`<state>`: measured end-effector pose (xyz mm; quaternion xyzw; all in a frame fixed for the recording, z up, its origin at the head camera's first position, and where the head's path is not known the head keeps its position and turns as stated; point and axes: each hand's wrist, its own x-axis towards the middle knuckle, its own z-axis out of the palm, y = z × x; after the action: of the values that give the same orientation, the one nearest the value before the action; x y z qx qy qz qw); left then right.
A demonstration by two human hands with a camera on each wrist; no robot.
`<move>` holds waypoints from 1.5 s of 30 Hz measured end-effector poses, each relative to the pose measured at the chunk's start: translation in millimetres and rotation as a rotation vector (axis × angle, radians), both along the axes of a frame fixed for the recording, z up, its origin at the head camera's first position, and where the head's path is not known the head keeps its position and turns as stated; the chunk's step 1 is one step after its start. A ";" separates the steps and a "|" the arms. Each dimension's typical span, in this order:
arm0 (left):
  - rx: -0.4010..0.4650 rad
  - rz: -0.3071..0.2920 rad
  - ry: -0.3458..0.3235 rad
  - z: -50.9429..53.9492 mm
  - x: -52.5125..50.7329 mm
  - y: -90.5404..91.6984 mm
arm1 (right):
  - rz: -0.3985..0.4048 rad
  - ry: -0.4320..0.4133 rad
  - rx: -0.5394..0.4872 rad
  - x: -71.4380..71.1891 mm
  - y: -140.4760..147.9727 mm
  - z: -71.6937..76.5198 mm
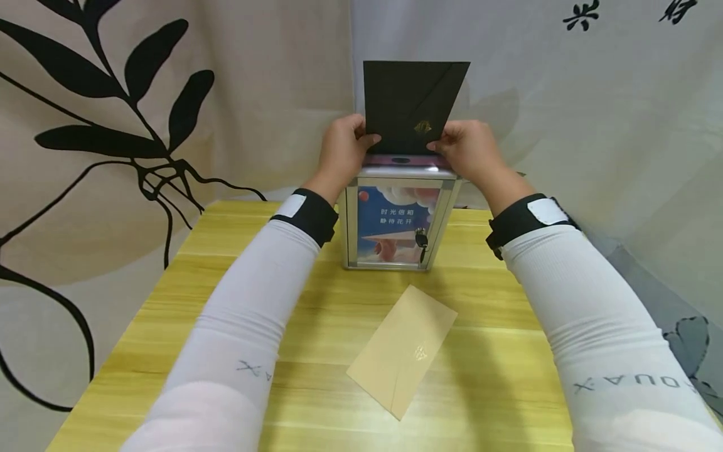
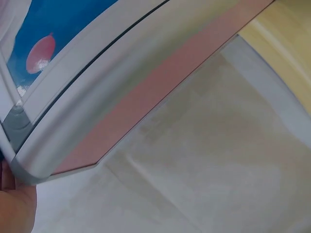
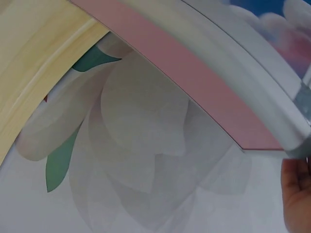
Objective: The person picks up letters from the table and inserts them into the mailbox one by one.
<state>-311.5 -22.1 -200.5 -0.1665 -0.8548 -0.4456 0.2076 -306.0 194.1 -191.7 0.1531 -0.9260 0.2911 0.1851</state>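
Observation:
A black envelope [image 1: 412, 100] with a small gold emblem stands upright just above the top of a silver-framed letter box [image 1: 351, 232]. My left hand [image 1: 343, 150] pinches its lower left edge, thumb on the near face. At the lower right corner my right hand [image 1: 474, 149] pinches it the same way. Whether the bottom edge has entered the box's top cannot be seen. Both wrist views show the box's silver and pink side [image 2: 131, 102], with only part of the left hand [image 2: 17, 206] and right hand [image 3: 297, 199] at the frame edges.
A beige envelope [image 1: 403, 351] with a gold emblem lies slanted on the wooden table [image 1: 305, 376] in front of the box. A key [image 1: 422, 242] hangs in the lock on the box's front. Behind the table hangs a pale cloth [image 1: 271, 94] with black plant prints.

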 end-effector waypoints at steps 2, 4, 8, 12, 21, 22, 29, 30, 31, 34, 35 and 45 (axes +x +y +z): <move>-0.010 -0.002 0.006 4.0 1.7 -1.4 | 0.005 0.017 0.025 -0.6 -0.1 -0.5; -0.016 -0.005 0.012 9.1 4.0 -2.4 | 0.010 0.021 0.038 -1.0 -0.3 0.2; -0.032 -0.014 0.023 18.7 7.8 -3.1 | 0.022 0.010 0.057 -1.9 -0.7 3.4; -0.050 -0.021 0.010 23.1 8.8 -2.2 | 0.011 -0.032 0.069 -1.8 -0.8 5.3; -0.106 -0.023 -0.051 8.9 0.7 -1.1 | 0.009 -0.024 -0.248 9.5 -0.5 2.5; -0.118 -0.018 -0.053 6.9 -0.5 -1.3 | 0.005 0.003 -0.280 11.7 -0.8 2.5; -0.187 0.014 -0.068 1.0 -4.4 -0.8 | 0.005 0.197 -0.347 20.9 -3.5 5.7; -0.199 0.019 -0.072 0.9 -4.3 -0.3 | 0.004 0.216 -0.350 21.4 -3.6 6.3; -0.210 0.023 -0.076 0.7 -4.3 0.3 | 0.005 0.234 -0.351 21.9 -3.7 6.8; -0.230 0.027 -0.077 -0.8 -4.2 1.8 | 0.003 0.278 -0.333 23.6 -3.8 7.7; -0.239 0.028 -0.073 -1.0 -3.9 2.1 | 0.003 0.288 -0.324 24.3 -3.8 8.3; -0.232 0.021 -0.073 1.2 -1.9 3.3 | -0.008 0.360 -0.203 24.8 -6.2 12.4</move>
<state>-313.4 -18.8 -199.3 -0.1641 -0.9093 -0.3471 0.1603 -281.2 187.9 -179.4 0.1796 -0.8446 0.3500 0.3631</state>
